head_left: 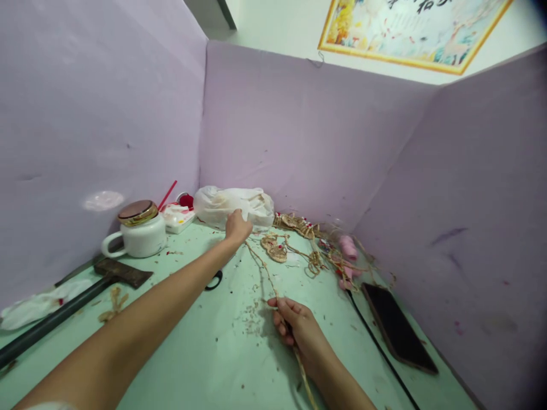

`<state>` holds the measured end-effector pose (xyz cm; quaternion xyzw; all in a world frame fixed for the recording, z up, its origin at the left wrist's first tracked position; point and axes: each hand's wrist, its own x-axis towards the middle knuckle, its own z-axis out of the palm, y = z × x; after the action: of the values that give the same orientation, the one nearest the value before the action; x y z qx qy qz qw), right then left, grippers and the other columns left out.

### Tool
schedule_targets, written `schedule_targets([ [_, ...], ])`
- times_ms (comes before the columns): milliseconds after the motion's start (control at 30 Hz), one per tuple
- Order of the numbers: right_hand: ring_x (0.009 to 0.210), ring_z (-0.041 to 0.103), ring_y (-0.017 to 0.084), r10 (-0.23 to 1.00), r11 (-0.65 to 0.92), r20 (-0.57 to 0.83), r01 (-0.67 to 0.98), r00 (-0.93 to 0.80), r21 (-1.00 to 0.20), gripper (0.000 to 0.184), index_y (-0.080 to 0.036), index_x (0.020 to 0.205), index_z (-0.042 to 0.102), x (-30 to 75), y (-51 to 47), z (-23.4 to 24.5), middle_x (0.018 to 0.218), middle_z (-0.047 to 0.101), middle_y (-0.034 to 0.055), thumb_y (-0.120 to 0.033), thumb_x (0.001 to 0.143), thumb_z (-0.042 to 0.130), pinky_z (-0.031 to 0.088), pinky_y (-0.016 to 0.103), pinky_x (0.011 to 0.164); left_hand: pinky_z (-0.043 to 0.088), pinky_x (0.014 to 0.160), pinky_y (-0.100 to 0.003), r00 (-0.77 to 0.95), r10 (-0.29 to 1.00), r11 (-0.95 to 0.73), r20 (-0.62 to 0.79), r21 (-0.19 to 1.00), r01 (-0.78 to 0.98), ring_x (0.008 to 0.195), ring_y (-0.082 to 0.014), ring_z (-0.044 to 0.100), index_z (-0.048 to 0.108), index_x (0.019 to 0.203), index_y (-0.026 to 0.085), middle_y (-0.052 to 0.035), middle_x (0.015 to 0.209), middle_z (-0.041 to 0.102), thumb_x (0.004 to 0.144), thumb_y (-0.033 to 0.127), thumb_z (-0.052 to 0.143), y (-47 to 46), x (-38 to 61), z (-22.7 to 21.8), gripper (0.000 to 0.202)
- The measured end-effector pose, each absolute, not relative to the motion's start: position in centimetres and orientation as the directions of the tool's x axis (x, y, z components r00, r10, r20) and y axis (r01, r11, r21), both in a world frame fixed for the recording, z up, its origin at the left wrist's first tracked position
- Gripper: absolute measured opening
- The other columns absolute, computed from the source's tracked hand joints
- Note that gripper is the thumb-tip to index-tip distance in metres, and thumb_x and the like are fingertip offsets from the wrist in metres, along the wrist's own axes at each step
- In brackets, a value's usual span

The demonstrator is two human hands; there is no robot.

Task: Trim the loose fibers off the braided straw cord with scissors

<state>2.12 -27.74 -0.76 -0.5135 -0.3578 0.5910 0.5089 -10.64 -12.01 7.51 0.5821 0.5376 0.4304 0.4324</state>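
Note:
My left hand (238,226) is stretched far forward, closed, at the front of a white plastic bag (209,206). A thin tan straw cord (267,272) runs from just below that fist back to my right hand (294,327). My right hand pinches the cord between thumb and fingers above the table, and its tail hangs toward me. Something dark shows under the right fingers, too hidden to name. Right of my left hand lies a woven straw piece (274,249) with a red bead. A black scissors-like handle loop (214,280) sticks out from beneath my left forearm.
At left are a lidded white mug (143,236), a hammer-like tool (122,272) and a small box (177,218). Woven pieces (299,224), tangled cord (316,262) and a pink thread spool (348,247) lie at back right, near a phone (399,327) and black cable (380,347). Lilac walls enclose the table.

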Motion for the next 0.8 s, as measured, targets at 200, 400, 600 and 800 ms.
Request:
schedule_targets([
  [200,0.034,0.034,0.003,0.977,-0.202,-0.211,-0.218,0.019,-0.955,0.034,-0.010,0.076,0.059,1.6,-28.2,-0.8,0.045,0.048,-0.0045,-0.043,0.066,0.060,0.017,0.015,0.031,0.023,0.032,-0.023,0.252,0.935,0.160,-0.249,0.932,0.326,0.028,-0.0099,0.037,0.052,0.042,0.012,-0.0028,0.035,0.047,0.065,0.036,0.060,-19.7,-9.5,2.7,0.035],
  [400,0.041,0.048,0.007,0.950,-0.312,-0.294,-0.299,-0.104,-0.902,0.033,-0.010,0.077,0.060,2.0,-28.8,-0.1,0.054,0.058,0.0021,-0.041,0.066,0.061,0.035,0.017,0.038,0.016,0.033,-0.019,0.205,0.955,0.185,-0.213,0.971,0.149,0.029,-0.0049,0.024,0.047,0.051,0.016,0.0068,0.032,0.033,0.068,0.022,0.052,-20.7,-8.8,0.9,0.019],
  [600,0.040,0.047,0.007,0.955,-0.293,-0.279,-0.181,-0.098,-0.939,0.032,-0.009,0.072,0.063,2.5,-29.3,0.0,0.051,0.056,-0.0003,-0.035,0.055,0.073,0.039,0.019,0.040,0.018,0.035,-0.019,0.135,0.988,0.073,-0.078,0.997,0.037,0.033,-0.0042,0.027,0.049,0.051,0.015,0.0062,0.037,0.039,0.062,0.030,0.057,-20.3,-9.6,-0.2,0.021],
  [800,0.031,0.041,0.006,0.954,-0.263,-0.285,-0.196,0.093,-0.945,0.026,-0.009,0.068,0.063,2.0,-28.7,-0.6,0.040,0.052,-0.0021,-0.030,0.054,0.069,0.034,0.019,0.031,0.020,0.038,-0.019,0.056,0.998,-0.030,0.032,0.999,-0.030,0.035,-0.0034,0.028,0.050,0.050,0.014,0.0066,0.039,0.040,0.062,0.030,0.056,-21.1,-9.1,0.3,0.021],
])
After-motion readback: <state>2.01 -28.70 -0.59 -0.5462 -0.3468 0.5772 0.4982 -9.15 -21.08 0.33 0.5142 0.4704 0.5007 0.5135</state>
